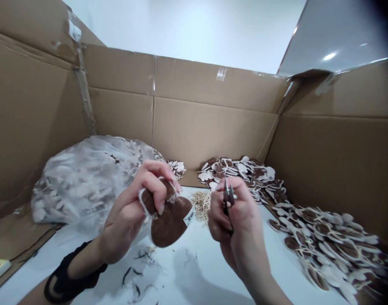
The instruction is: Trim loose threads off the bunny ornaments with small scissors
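Note:
My left hand [125, 218] grips a brown plush piece [170, 228] with rounded lobes and a pale edge, held up over the white tabletop. A small white label with dark print sticks out on its right side. In my right hand [241, 222] is a pair of thread snips [227, 197], gripped in curled fingers with the blades pointing up and slightly apart. The snips are to the right of the plush piece, not touching it. Dark thread scraps [138, 271] lie on the table below my left hand.
Cardboard walls [213, 123] enclose the white table [187, 271] at the back and sides. A filled clear plastic bag [88, 178] sits at the left. Brown and white pieces [333, 241] are heaped along the right, with more at the back. Behind my hands lies a pile of pale cords [200, 203].

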Available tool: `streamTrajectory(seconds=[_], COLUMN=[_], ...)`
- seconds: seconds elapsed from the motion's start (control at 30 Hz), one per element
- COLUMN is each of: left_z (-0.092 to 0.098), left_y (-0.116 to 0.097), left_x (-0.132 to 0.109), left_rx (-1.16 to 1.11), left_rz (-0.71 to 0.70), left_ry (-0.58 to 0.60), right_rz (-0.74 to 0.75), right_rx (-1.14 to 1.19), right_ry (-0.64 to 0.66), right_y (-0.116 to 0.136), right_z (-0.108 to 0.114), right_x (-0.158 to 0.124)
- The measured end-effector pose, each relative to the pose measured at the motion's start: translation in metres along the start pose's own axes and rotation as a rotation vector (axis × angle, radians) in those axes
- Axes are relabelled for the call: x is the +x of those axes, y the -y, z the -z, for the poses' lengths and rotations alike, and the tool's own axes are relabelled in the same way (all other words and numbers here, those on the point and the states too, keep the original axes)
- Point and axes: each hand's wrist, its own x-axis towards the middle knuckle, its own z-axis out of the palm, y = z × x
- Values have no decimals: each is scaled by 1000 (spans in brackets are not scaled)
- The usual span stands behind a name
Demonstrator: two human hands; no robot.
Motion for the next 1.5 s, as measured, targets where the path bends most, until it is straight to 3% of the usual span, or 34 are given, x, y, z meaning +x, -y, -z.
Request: streamTrajectory(seconds=[0.1, 0.17, 0.23, 0.33, 0.47, 0.67, 0.83, 0.97, 1.1, 1.23, 1.33, 1.43, 1.5], left_z=[-3, -3, -1, 4, 5, -9, -17, -19, -20, -20, -19, -18, -18], left_y=[3, 6, 9, 12, 9, 3, 2, 2, 4, 6, 6, 6, 7], left_x=[1, 1, 1, 1, 4, 5, 6, 5, 2, 2, 5, 6, 6], left_rx=[-46, -46, -1, 79, 40, -288, -420, -357, -297, -273, -206, -103, 29], left_rz=[-36, -59, -59, 1, 119, 375, 501, 430, 364, 339, 336, 301, 236], left_ry=[-21, -18, -4, 1, 44, -14, -141, -161, -168, -137, -179, -245, -309], right_rz=[-205, -244, -212, -120, -1, 26, 79, -70, -165, -228, -268, -166, 96], right_rx=[33, 19, -51, -189, -347, -416, -220, 3, -22, -25, 49, -77, -322], right_ry=[136, 220, 233, 140, 83, 197, 319, 303, 233, 284, 302, 196, 129], right_y=[-8, -10, -8, -2, 3, -1, -10, -21, -24, -18, -17, -18, -17], right_z=[-2, -5, -9, -12, -11, -12, -16, -11, -7, -10, -12, -11, -8], right_x=[2, 2, 2, 3, 3, -1, -4, -8, -7, -4, -3, -2, 0])
